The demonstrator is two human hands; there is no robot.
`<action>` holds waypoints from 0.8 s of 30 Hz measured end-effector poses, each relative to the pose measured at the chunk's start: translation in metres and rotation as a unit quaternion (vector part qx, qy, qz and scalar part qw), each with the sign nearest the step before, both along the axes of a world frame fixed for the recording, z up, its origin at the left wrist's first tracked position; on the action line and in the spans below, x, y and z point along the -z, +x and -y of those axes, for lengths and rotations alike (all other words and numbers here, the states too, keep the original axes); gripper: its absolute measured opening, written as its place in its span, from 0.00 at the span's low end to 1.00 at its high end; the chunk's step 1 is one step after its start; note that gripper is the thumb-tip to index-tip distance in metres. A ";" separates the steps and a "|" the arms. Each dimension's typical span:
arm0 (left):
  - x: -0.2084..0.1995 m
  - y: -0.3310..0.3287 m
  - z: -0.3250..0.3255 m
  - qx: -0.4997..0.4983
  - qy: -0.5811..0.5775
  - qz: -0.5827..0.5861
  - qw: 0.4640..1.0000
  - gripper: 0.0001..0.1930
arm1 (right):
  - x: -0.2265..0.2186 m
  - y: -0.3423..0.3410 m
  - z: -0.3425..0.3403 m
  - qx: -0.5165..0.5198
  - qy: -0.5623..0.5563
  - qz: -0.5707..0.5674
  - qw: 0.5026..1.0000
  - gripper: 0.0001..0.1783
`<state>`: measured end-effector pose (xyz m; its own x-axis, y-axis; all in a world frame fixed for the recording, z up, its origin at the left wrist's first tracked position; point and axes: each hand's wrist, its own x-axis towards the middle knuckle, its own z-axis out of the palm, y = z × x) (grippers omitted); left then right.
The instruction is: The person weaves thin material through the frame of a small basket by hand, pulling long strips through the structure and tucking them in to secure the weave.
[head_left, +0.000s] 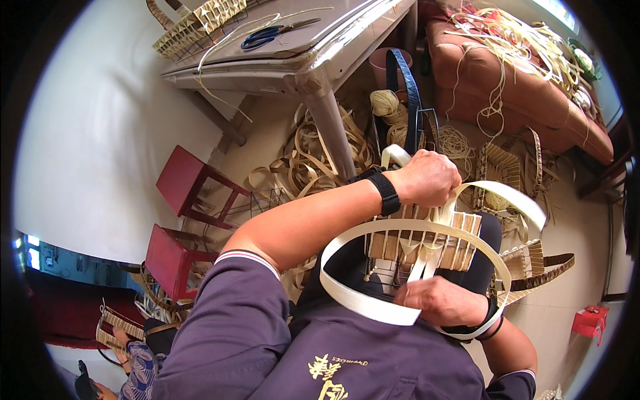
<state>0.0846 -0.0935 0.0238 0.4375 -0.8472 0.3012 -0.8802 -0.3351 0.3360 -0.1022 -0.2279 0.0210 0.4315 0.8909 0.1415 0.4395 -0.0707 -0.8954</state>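
Lying lengthwise left to right on the knees (pixel 491 233), the part-woven basket (pixel 383 245) sits between the left hand (pixel 427 177), fisted around cream strapping (pixel 510 195) beyond it, and the right hand (pixel 433 300), seemingly pinching strapping nearer.

Desk (pixel 293 52): smooth top, slight gloss. On the desk: scissors (pixel 283 29), glossy plastic-looking handles, metal blades. Nearer than the desk: pale strip (pixel 373 308), smooth, satin, plastic- or paper-like; basket (pixel 460 250), matt woven bands over thin metal wire. Left of the desk's near corner: stools (pixel 181 179), smooth, wood-like. Right of the desk: sofa (pixel 523 93), leather-like, dull sheen.
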 end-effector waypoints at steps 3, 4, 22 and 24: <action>-0.009 0.013 0.006 -0.013 -0.011 -0.032 0.999 0.05 | 0.002 -0.009 0.006 -0.064 -0.011 -0.130 0.989 0.11; -0.013 0.018 0.008 -0.015 -0.009 -0.031 0.999 0.05 | -0.002 -0.009 0.007 -0.061 -0.001 -0.162 0.985 0.11; -0.023 -0.004 -0.046 -0.214 0.088 0.026 0.972 0.32 | -0.009 0.006 0.004 0.125 -0.142 0.251 0.949 0.22; -0.019 -0.007 -0.053 -0.236 0.104 -0.006 0.966 0.35 | -0.005 0.004 0.005 0.114 -0.082 0.156 0.978 0.21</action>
<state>0.0777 -0.0403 0.0433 0.7930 -0.5935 0.1373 -0.6084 -0.7603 0.2274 -0.0978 -0.2329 0.0263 0.5803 0.7983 0.1614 0.6455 -0.3299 -0.6889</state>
